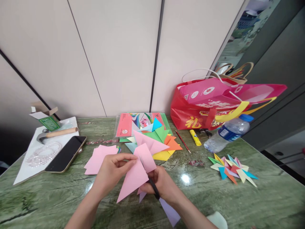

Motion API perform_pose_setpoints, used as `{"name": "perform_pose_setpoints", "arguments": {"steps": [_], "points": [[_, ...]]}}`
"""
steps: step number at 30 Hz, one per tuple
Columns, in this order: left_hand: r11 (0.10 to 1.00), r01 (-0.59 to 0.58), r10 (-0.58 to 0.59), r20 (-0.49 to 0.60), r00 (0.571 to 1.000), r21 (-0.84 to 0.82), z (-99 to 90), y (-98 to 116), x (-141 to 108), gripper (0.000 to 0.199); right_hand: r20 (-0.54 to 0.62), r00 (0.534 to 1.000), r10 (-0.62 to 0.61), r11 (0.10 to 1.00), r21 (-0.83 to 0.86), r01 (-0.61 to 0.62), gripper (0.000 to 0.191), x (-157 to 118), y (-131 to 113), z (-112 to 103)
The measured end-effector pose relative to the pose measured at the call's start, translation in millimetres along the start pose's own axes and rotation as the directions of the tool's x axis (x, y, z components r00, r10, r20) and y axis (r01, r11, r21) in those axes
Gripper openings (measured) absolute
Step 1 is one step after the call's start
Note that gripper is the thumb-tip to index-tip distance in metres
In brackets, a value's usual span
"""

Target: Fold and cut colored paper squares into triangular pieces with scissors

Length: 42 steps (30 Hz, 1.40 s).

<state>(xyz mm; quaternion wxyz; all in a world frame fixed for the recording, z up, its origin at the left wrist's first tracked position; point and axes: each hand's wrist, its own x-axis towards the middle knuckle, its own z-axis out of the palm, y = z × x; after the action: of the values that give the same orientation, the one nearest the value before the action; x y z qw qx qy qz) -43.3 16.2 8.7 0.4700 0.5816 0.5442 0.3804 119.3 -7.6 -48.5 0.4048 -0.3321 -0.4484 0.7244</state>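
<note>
On the green marbled table (250,206), below pale wall panels (124,57), pink paper (134,179) is held up near centre: the left hand (114,170) pinches it, the right hand (164,183) curls round black scissors (154,190). A red bag (179,111) stands far right.

The sheet (133,181) in the grip is smooth, matt paper, and the scissors (155,190) there have plastic-looking handles. Left of the grip, hammer (60,132): wood handle, metal head. Right, clear plastic bottle (226,134). Table (259,206) underneath's pretty glossy.
</note>
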Motion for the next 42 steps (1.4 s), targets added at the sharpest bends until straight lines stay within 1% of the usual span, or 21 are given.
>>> {"name": "perform_pose_setpoints", "arguments": {"steps": [9, 17, 22, 27, 31, 34, 37, 39, 42], "points": [[1.0, -0.015, 0.015, -0.003, 1.0, 0.012, 1.6, 0.2, -0.3, 0.014, -0.046, 0.999, -0.01, 1.0, -0.016, 0.009, 0.031, 1.0, 4.5, 0.1], [1.0, -0.015, 0.015, -0.008, 1.0, 0.017, 1.5, 1.7, -1.4, 0.014, -0.096, 0.995, -0.004, 0.998, -0.064, -0.002, 0.025, 2.2, 1.6, 2.3], [1.0, -0.006, 0.006, -0.019, 1.0, 0.012, 2.2, 3.4, -2.1, 0.012, -0.102, 0.995, -0.001, 0.998, -0.066, -0.006, 0.022, 1.9, 0.9, 2.7], [1.0, -0.015, 0.015, -0.03, 0.999, 0.015, 2.4, 2.5, -1.9, 0.013, -0.101, 0.995, -0.008, 0.995, -0.101, -0.002, 0.016, 2.7, 3.7, 1.0], [1.0, -0.009, 0.008, -0.02, 1.0, -0.013, 2.4, 3.0, -1.5, 0.011, -0.09, 0.996, -0.003, 0.995, -0.098, -0.006, 0.015, 2.7, 3.2, 1.0], [0.999, -0.011, 0.01, -0.004, 1.0, -0.031, 2.7, 3.0, -1.5, 0.011, -0.107, 0.994, 0.001, 0.994, -0.105, -0.012, 0.016, 2.2, 0.6, 2.0], [0.998, -0.036, 0.036, 0.005, 0.999, -0.057, 2.6, 1.8, -1.3, 0.01, -0.124, 0.992, 0.015, 0.992, -0.123, -0.03, 0.015, 2.1, -0.5, 2.3], [0.994, -0.044, 0.043, -0.007, 0.999, -0.098, 2.0, 0.5, -1.0, 0.013, -0.133, 0.991, 0.029, 0.993, -0.114, -0.044, 0.016, 2.4, 0.5, 1.8], [0.989, -0.006, 0.002, -0.03, 1.0, -0.148, 0.7, -1.3, -0.3, 0.02, -0.115, 0.993, 0.036, 0.993, -0.107, -0.049, 0.018, 2.8, 3.9, 0.6]]}}
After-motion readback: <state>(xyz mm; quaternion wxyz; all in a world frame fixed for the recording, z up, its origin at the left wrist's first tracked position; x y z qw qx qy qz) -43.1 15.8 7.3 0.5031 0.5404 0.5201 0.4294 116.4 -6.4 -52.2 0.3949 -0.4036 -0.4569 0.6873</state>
